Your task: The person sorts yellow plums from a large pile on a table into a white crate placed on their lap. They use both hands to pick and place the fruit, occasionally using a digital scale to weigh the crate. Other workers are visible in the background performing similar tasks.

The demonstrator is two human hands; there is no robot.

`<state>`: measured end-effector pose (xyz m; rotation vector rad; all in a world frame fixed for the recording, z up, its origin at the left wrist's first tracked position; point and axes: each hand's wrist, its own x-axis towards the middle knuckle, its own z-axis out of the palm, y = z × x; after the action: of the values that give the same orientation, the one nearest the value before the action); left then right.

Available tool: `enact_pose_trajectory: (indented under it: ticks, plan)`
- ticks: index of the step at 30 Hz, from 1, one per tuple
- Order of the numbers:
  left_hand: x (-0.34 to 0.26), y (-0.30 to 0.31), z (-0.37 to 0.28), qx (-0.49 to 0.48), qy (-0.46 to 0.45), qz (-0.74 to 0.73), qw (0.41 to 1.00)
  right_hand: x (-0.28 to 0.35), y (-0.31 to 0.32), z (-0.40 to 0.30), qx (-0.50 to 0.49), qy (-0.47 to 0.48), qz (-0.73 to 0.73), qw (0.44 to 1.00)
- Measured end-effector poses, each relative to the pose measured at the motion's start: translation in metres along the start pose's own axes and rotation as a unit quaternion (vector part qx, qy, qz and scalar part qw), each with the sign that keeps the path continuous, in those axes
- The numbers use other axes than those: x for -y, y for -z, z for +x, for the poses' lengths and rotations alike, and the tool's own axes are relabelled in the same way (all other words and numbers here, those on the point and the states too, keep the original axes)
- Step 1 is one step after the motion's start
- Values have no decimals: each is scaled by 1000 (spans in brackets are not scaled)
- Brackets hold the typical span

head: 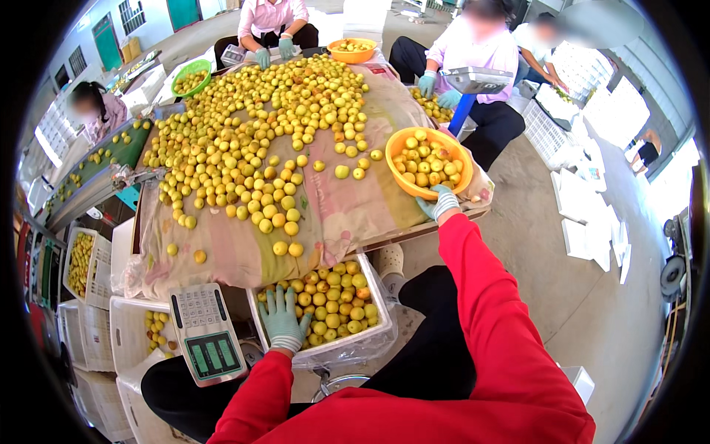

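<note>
My left hand (283, 319), in a pale green glove with a striped cuff, lies with fingers spread on yellow-green round fruit (333, 311). That fruit fills a white foam box (327, 357) lined with clear plastic, below the table edge. My right hand (442, 203), gloved alike, touches the near rim of an orange plastic basin (466, 166) of the same fruit; whether its fingers grip the rim cannot be told. The basin stands at the right corner of the cloth-covered table (355, 213). A large heap of fruit (238, 144) spreads over the cloth.
A digital scale (208, 333) stands left of the foam box. White crates (89, 266) and a green conveyor belt (125, 144) are at the left. Two gloved people (272, 16) (471, 55) sit across the table. Another scale (477, 80) rises on a blue post.
</note>
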<state>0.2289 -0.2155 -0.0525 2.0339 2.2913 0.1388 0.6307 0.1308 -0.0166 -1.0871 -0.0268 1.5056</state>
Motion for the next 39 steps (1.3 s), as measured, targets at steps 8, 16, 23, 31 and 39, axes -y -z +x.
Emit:
enact_pose_trajectory:
  ticks: [8,16,23,31,39]
  plan:
    - [17,-4,-1,-11,9,-118,993,-38,4,-75,118,-74,-25,990]
    - [30,94,28,-79,129,-766,625,-109,19,-252,205,-265,-122,934]
    - [-19,179,-60,98,65,-922,369,-152,88,-319,446,-348,-260,783]
    - [-36,132,-86,239,112,-881,392,-169,65,-286,568,110,-524,625]
    - [-23,118,-84,279,111,-869,394,-228,58,-247,556,-74,-379,736]
